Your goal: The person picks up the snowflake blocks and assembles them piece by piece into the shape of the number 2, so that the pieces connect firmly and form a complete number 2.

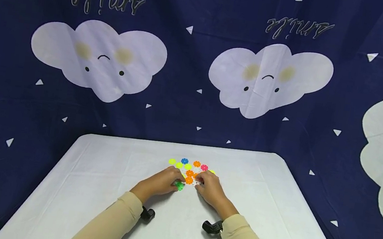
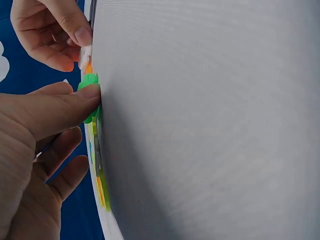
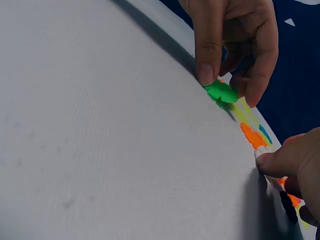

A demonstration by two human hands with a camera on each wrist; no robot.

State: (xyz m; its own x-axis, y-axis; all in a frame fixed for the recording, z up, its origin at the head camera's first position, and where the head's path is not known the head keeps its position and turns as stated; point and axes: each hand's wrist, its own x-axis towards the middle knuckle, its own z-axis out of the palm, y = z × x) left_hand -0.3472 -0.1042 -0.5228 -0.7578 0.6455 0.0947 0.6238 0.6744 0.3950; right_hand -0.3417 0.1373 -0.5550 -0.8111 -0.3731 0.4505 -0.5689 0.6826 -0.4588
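Observation:
My left hand [image 1: 162,182] pinches a green notched plastic disc [image 1: 179,186] between thumb and fingers. In the right wrist view this green disc [image 3: 222,92] is tilted just above the white table. Across from it, my right hand [image 1: 212,188] pinches a white disc [image 3: 260,151], partly covered by the thumb. Between and beyond the hands lie loose discs: orange ones [image 1: 188,180], a blue one [image 1: 184,161], a pink one [image 1: 204,167] and several yellow ones [image 1: 172,161]. The two held discs are apart.
The table [image 1: 95,187] has a white cover and rounded far corners. A dark blue cloth [image 1: 176,125] with clouds hangs behind it. A black disc [image 3: 288,206] lies under the right hand. Black wrist cameras [image 1: 212,227] sit on both wrists.

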